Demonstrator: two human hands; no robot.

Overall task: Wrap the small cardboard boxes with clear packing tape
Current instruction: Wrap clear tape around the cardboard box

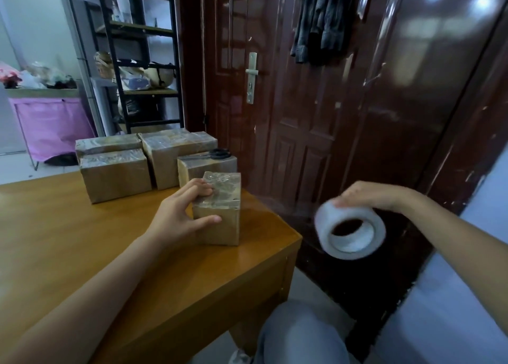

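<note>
A small cardboard box (220,221) stands upright near the right edge of the wooden table (82,240), its top and upper part covered in shiny clear tape. My left hand (178,215) grips its left side, fingers on the top edge and thumb on the front face. Out past the table edge, my right hand (376,196) holds a roll of clear packing tape (350,230) in the air. A faint stretched strip of tape (277,204) runs from the box to the roll.
Several taped cardboard boxes (115,174) are grouped at the table's far side, with black scissors (220,153) lying on one. A dark wooden door (302,89) stands behind, a black shelf rack (140,56) at the back left. My knee (299,333) is below the table corner.
</note>
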